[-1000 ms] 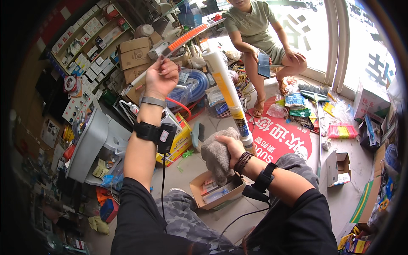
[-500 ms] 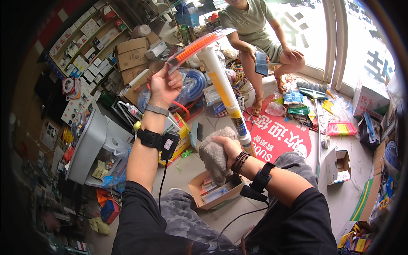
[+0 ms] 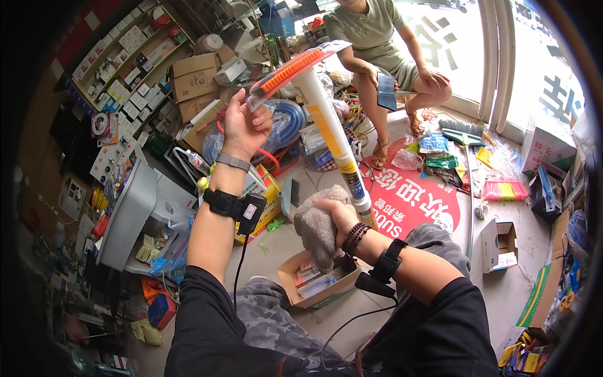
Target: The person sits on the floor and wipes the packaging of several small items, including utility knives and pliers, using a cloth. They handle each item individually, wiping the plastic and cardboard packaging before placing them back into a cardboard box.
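Note:
My left hand (image 3: 247, 127) is raised, its fingers curled at the near corner of a long clear plastic package with an orange ridged strip inside (image 3: 291, 70). That package lies slanted across the top end of a tall white and yellow tube (image 3: 323, 119), which leans upright before me. My right hand (image 3: 341, 220) is closed around a bunched grey fluffy cloth (image 3: 314, 229), close beside the tube's lower part. Beneath the cloth, an open cardboard box (image 3: 306, 298) holds several small packaged things, partly hidden.
A person (image 3: 370, 56) sits opposite, holding a phone (image 3: 385, 92). A red round floor mat (image 3: 414, 188) lies behind the tube. Coiled blue hose (image 3: 289, 122) and a grey plastic bin (image 3: 129, 217) are at the left. Brooms (image 3: 461, 135) and a small open box (image 3: 500, 245) lie right.
My left fingers have loosened and spread slightly at the package's corner, and the package has shifted a little. My right hand and the cloth stay almost still.

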`<state>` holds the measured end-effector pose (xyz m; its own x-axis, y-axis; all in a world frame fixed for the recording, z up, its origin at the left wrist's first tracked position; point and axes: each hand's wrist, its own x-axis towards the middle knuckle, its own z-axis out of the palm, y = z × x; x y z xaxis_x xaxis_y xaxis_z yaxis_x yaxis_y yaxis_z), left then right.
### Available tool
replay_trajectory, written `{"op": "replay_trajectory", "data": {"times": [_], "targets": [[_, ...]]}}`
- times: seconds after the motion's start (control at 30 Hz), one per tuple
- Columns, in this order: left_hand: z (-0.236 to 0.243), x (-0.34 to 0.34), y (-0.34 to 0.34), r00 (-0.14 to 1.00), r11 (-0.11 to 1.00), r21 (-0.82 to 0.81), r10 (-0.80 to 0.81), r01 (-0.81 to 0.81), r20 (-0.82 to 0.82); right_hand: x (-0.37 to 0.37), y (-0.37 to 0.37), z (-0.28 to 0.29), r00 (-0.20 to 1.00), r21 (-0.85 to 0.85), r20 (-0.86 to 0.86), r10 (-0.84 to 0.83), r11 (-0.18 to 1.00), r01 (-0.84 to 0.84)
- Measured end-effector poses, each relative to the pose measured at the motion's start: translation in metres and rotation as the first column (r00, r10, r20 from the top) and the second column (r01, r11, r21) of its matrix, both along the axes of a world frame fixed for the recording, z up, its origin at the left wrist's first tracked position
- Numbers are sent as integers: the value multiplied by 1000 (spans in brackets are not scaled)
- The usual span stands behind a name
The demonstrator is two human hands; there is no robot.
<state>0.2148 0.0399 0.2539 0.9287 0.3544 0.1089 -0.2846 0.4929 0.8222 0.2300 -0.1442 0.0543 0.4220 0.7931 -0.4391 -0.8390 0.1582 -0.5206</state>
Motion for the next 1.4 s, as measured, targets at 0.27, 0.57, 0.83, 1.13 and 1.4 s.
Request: {"op": "replay_trajectory", "data": {"times": [0.27,0.57,0.83,1.13,1.4], "targets": [[-7,1,7,994,994,-90,-64,56,-89,-1,-2,5,1000,2,-11,10,1000,-10],[-23,2,6,999,995,-98,-20,16,-40,0,3,-1,1000,-23,-6,13,1000,-13],[-19,11,6,993,956,-286,-29,62,118,1,1,2,1000,5,2,24,1000,-24],[-70,-68,22,920,932,-297,-82,207,384,53,-43,40,998,164,9,55,985,-56],[-253,-164,-30,953,928,-269,199,-259,-229,156,-164,48,914,325,237,-330,913,245]]}}
